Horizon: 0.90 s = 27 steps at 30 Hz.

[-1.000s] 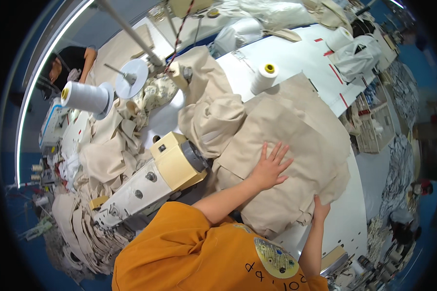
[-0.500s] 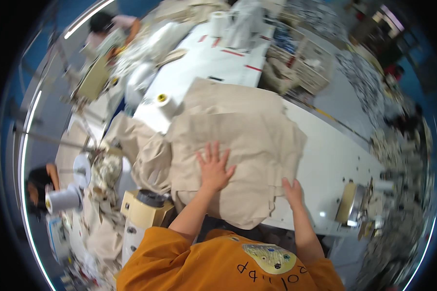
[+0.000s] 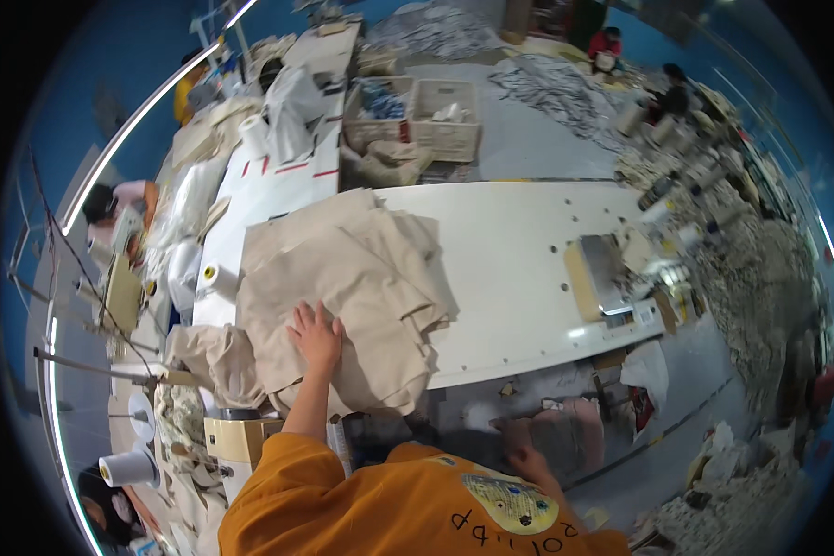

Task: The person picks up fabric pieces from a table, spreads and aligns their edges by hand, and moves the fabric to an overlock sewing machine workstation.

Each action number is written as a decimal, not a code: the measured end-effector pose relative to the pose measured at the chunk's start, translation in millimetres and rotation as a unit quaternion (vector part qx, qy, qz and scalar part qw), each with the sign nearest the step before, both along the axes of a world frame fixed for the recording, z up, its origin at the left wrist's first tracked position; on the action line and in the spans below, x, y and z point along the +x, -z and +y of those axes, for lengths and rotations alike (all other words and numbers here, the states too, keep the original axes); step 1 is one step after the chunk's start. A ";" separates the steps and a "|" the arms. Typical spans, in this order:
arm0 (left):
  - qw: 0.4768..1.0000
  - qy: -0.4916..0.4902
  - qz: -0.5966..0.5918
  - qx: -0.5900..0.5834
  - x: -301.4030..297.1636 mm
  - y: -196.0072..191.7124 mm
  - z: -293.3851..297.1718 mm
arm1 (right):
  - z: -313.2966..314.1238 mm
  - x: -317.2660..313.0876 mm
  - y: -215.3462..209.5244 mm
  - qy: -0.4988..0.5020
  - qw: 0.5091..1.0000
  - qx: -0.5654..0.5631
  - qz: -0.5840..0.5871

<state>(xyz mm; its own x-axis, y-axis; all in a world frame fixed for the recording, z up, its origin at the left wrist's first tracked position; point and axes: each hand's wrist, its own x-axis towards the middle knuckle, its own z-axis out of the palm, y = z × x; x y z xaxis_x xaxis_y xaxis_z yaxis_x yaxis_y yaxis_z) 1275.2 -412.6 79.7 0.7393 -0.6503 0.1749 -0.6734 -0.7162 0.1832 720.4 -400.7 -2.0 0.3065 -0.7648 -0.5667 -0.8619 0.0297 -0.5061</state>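
A stack of beige cut fabric pieces (image 3: 343, 278) lies on the white table, its layers uneven at the right edge. My left hand (image 3: 316, 335) rests flat on the stack near its front, fingers spread. Below the table's front edge, close to my body, is my right hand (image 3: 526, 461). Its fingers are blurred and partly hidden, so what they hold, if anything, does not show. Beside it, under the table, is a dull pink, cloth-like shape (image 3: 574, 434). More beige cloth (image 3: 218, 361) lies crumpled left of the stack.
A cream sewing machine (image 3: 236, 440) stands at my near left, with a white thread cone (image 3: 218, 278) beyond it. Another machine head (image 3: 598, 278) is on the table's right end. Crates (image 3: 445, 144) sit past the far edge. Several people work farther off, one at the left (image 3: 130, 199).
My view has swung to the right. My right hand has left the stack's right edge and dropped below the table front. The left hand stays flat on the fabric; the top layers now lie askew.
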 end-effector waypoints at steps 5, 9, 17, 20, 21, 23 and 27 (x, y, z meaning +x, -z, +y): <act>0.990 0.120 0.014 -0.069 -118.7 -9.5 -0.6 | 97.3 -148.8 109.7 0.208 0.974 0.085 -0.009; 0.906 0.405 0.070 -0.103 -270.6 -6.6 2.8 | 177.7 -204.4 105.9 0.332 0.937 0.105 0.020; 0.603 0.623 0.282 0.410 -379.1 74.4 67.7 | 269.7 -219.8 50.3 0.533 0.834 0.134 -0.058; 0.615 0.600 0.235 0.455 -386.9 76.3 61.2 | 323.3 -219.2 71.3 0.562 0.814 0.118 -0.091; 0.610 0.607 0.216 0.461 -404.2 74.5 50.1 | 394.6 -240.8 123.8 0.597 0.790 0.119 -0.075; 0.645 0.531 0.269 0.479 -346.3 129.4 53.8 | 407.8 -271.3 206.6 0.525 0.822 0.064 -0.210; 0.594 0.605 0.097 0.521 -359.7 120.9 -1.8 | 329.7 -224.3 86.3 0.556 0.820 0.131 -0.040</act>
